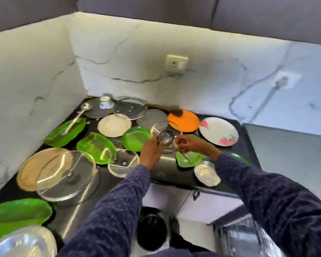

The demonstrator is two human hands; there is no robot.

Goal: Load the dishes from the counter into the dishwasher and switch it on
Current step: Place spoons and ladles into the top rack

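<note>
Two hands over the middle of a dark counter (pixel 174 173), both busy. Left hand (pixel 152 151) curled round the handle of a small steel ladle (pixel 166 137), bowl of the ladle raised and facing the camera. Right hand (pixel 188 144) just beside it, fingers pinched on a thin metal utensil (pixel 185 156) whose tip slants down over a green leaf-shaped plate (pixel 188 160); kind of utensil too blurred to tell. Dark patterned sleeves on both arms.

Many dishes spread across the counter, none in a rack. Large glass lid (pixel 67 176) at the near left, partly over a round tan plate (pixel 32 169); smaller glass lid (pixel 123 163) near the left wrist. More green leaf-shaped plates: one at far left with a long steel ladle (pixel 76 117) lying across it, one in the middle (pixel 95 147), a round one (pixel 135 139) behind the left hand. Orange plate (pixel 183 120) and white flowered plate (pixel 219 131) towards the back right, small steel bowl (pixel 207 173) at the front edge, upturned small bowl (pixel 106 102) in the back corner.

Below right, blurred corner of what may be the dishwasher (pixel 245 238); cannot tell more.
</note>
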